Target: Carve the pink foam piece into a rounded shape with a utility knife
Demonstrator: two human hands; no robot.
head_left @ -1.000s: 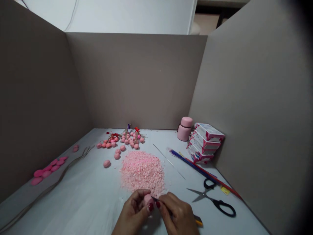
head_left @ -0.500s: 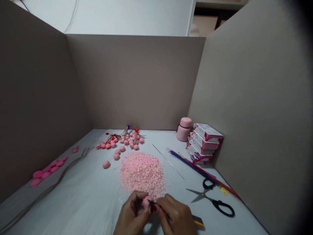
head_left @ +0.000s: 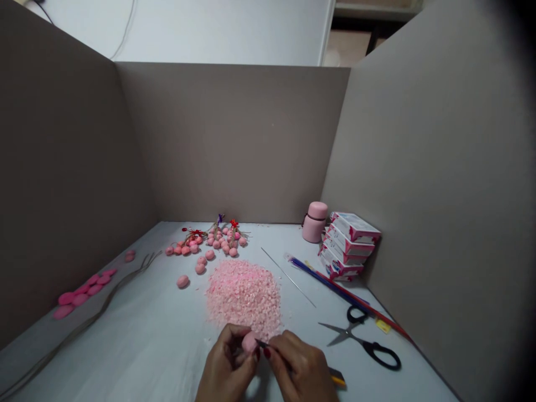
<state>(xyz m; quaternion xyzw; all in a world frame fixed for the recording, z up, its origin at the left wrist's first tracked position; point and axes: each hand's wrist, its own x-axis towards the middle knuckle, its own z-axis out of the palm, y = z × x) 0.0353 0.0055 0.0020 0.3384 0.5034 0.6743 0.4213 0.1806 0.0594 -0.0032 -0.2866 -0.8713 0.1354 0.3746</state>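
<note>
My left hand pinches a small pink lump low in the view, just in front of a heap of pink crumbs. My right hand is closed on a thin dark-tipped tool with an orange end, its tip touching the lump. Both hands rest over the white tabletop.
Black-handled scissors lie to the right, beside blue and red rods and a long needle. Stacked small boxes and a pink jar stand at the back right. Pink balls with stems, flat pink discs and cords lie left. Cardboard walls enclose the desk.
The hands have barely moved; the tool tip shifted slightly against the pink lump. The view tilted a little.
</note>
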